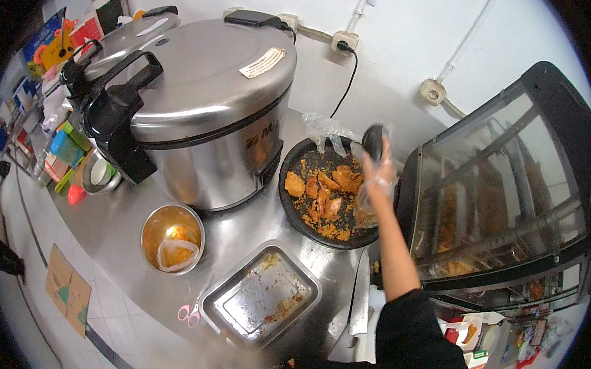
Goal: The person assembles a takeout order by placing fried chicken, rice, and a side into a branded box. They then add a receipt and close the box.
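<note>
Over the right side of a wide black mortar point(288, 204), my right hand point(381, 175) wears a clear plastic glove. Its fingers are closed on a dark, rounded pestle point(372, 142), raised above the food. Broken pieces of golden fried chicken point(325, 194) and crumbs lie in the mortar. Clear crumpled plastic point(328, 129) rests on its far rim. At the lower edge, left of my black sleeve, a pale blurred shape point(209, 362) seems to be my left hand; its fingers are smeared by motion.
A large steel rice cooker point(210, 160) stands at left, with a steel pot point(147, 243) before it. A greasy tray point(232, 301), pink-handled scissors point(188, 314) and a large knife point(360, 295) lie nearer. A glass-fronted display case point(502, 189) is at right.
</note>
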A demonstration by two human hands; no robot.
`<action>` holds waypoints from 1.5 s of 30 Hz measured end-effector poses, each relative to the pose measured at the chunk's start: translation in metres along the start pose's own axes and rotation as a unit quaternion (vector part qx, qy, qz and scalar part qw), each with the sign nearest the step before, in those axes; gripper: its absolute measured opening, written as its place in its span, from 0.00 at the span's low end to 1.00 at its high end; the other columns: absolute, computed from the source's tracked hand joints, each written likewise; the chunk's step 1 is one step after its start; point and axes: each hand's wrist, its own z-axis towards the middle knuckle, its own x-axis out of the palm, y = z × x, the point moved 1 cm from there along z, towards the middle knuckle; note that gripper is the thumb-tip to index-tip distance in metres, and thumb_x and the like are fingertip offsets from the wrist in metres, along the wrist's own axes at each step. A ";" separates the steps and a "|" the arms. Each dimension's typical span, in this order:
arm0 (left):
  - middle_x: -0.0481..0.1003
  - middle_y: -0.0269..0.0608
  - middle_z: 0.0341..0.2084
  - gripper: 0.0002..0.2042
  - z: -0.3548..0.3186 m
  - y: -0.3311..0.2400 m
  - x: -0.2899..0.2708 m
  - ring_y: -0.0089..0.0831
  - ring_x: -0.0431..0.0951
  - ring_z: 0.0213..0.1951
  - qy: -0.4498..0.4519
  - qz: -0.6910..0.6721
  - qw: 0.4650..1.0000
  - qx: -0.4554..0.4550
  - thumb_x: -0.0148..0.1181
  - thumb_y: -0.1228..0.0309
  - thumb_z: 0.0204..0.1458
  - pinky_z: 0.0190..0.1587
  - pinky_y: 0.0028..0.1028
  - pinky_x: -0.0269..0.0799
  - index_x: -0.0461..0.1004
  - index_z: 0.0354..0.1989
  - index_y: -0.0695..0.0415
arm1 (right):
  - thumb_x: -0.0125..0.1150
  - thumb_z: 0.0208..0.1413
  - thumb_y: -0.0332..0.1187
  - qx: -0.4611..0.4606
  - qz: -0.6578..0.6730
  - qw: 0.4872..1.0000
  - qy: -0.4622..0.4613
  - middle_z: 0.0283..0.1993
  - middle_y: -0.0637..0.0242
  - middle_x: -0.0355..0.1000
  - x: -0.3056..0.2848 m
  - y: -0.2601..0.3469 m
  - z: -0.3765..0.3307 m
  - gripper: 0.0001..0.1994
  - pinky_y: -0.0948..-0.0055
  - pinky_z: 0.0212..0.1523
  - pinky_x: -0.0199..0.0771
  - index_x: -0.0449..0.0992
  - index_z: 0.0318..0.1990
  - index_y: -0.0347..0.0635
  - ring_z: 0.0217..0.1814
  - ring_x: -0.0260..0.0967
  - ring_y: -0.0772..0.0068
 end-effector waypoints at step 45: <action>0.64 0.32 0.15 0.18 0.014 0.011 -0.008 0.18 0.61 0.14 0.017 0.049 0.998 0.033 0.50 0.62 0.50 0.14 0.20 0.57 0.63 0.43 0.64 | 0.47 0.45 0.20 -0.147 -0.234 0.897 0.345 0.52 0.60 0.61 0.062 -0.102 0.035 0.28 0.71 0.50 0.63 0.53 0.57 0.49 0.51 0.62 0.65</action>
